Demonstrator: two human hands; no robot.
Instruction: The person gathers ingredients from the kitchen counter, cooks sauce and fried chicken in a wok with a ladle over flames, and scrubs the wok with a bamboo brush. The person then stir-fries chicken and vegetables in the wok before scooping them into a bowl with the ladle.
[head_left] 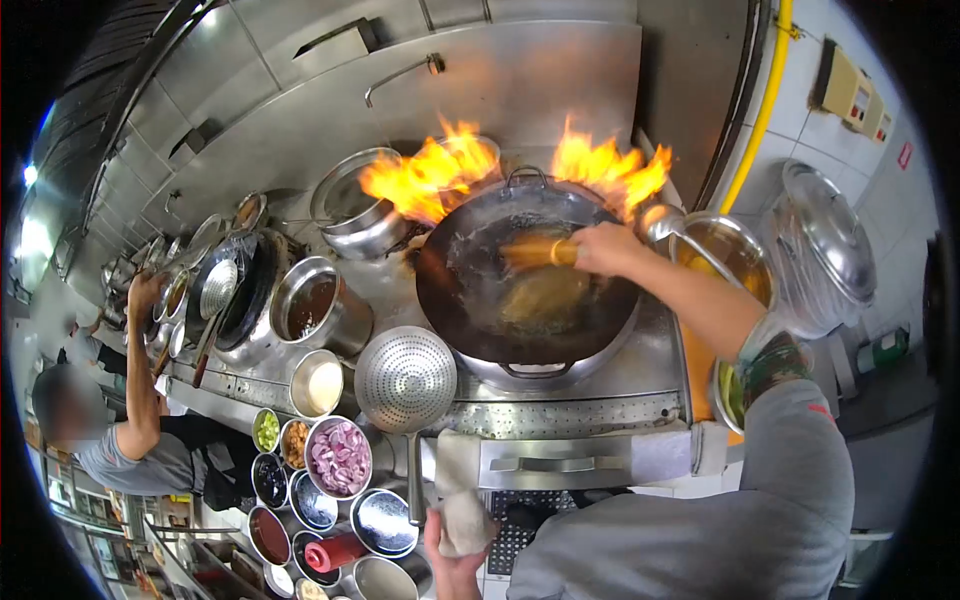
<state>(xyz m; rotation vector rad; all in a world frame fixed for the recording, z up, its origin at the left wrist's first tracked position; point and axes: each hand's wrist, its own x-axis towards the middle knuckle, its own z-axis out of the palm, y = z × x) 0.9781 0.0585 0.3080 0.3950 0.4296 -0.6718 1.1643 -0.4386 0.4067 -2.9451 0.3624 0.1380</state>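
My right hand [605, 248] is closed around a bamboo wok brush [535, 252], smeared by motion, over the inside of a large black wok [450, 225]. Some cloudy liquid shows at the bottom of the wok, and flames [425, 180] rise behind its rim. At the lower middle, my left hand [452, 562] grips a folded greyish cloth [466, 525]. Close beside that hand is the handle of a perforated strainer [405, 375], whose bowl lies on the stove edge.
Left of the wok stand a steel pot of brown liquid [312, 305] and a lidded pan [350, 200]. Several ingredient bowls, one with chopped onion [338, 457], line the lower left. A ladle [662, 222] rests in an oil pot [735, 255] at right. A co-worker [150, 440] works at left.
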